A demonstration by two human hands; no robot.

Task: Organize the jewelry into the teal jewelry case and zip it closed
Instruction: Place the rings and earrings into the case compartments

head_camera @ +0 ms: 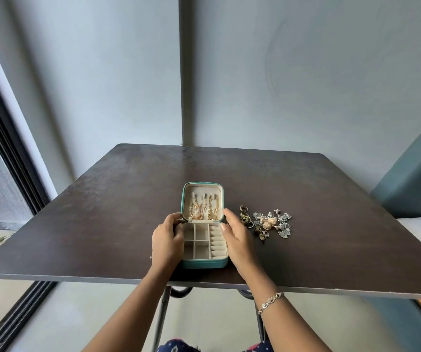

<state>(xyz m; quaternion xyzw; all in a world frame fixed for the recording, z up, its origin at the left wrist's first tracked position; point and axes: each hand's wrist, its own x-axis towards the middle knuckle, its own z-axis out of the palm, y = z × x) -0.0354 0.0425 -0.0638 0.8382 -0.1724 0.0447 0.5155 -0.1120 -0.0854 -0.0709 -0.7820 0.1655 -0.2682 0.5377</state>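
Note:
The teal jewelry case [204,263] lies open on the dark table [102,212], its lid [202,202] flat away from me. Gold chains [204,209] hang on the hooks inside the lid. The beige compartments [201,241] of the base hold nothing I can see. My left hand [167,241] rests against the case's left side, fingers curled at the hinge. My right hand [237,237] touches the right side, fingers spread. A pile of loose jewelry [267,223], rings and silver and gold pieces, lies just right of the case.
The table's front edge [102,278] runs just below the case. A grey wall stands behind, a dark window frame [8,153] at left, a teal cushion [417,179] at right. A bracelet [270,301] is on my right wrist.

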